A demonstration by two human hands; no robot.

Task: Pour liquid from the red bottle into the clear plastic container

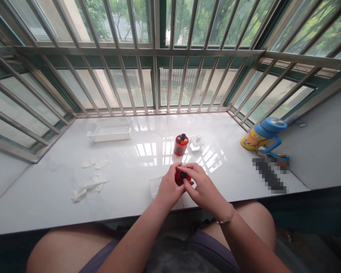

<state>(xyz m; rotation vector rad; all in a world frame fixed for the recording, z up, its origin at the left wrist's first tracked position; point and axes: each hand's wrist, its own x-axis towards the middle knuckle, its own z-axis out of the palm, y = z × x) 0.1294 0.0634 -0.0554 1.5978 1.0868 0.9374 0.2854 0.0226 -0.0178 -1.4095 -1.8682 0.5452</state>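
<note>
Close to the front edge of the white ledge, my left hand [169, 184] is closed around a small red bottle [178, 178]. The fingers of my right hand [198, 182] meet at the bottle's black cap [183, 174], the thumb and fingertips pressed about it. Both hands cover much of the bottle. Just behind them stands a second red bottle [181, 145] with a black cap, upright. To its right sits a small clear plastic box [197, 142]. Partly hidden by my left hand is a clear, whitish item [154, 186] whose kind I cannot make out.
A white perforated basket [110, 133] stands at the back left. Crumpled white tissues [88, 188] lie on the left. On the right are a yellow and blue flask [263, 134] with a handle and a blurred-out dark object [269, 175]. Metal bars [139, 53] line the window.
</note>
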